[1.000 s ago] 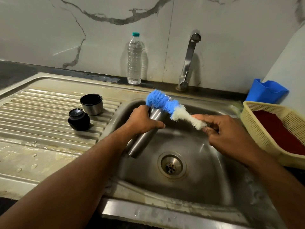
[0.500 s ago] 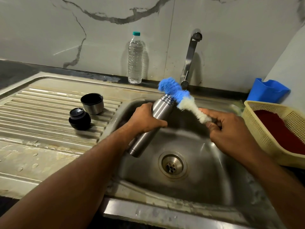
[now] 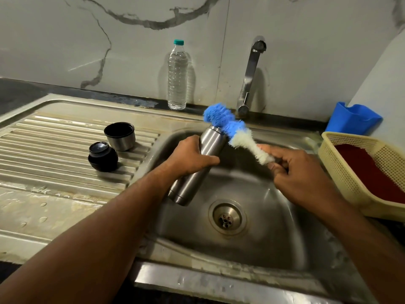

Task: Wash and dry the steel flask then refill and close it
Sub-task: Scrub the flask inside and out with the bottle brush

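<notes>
My left hand (image 3: 190, 157) grips the steel flask (image 3: 198, 166) around its middle, holding it tilted over the sink basin (image 3: 258, 238) with its open mouth up and to the right. My right hand (image 3: 300, 172) holds a bottle brush (image 3: 232, 130) by its handle end; the blue and white bristles lie across the flask's mouth, outside it. The flask's steel cup (image 3: 120, 136) stands open side up on the draining board (image 3: 54, 150), with the black stopper (image 3: 102, 156) just in front of it.
A clear water bottle (image 3: 177, 77) with a teal cap stands against the marble wall. The tap (image 3: 249, 77) rises behind the basin, with no water running. At the right are a yellow basket (image 3: 341, 172) holding something red and a blue container (image 3: 352, 119).
The brush swung up and right from in front of the flask, then settled back left across its mouth. The flask rose slightly in my left hand.
</notes>
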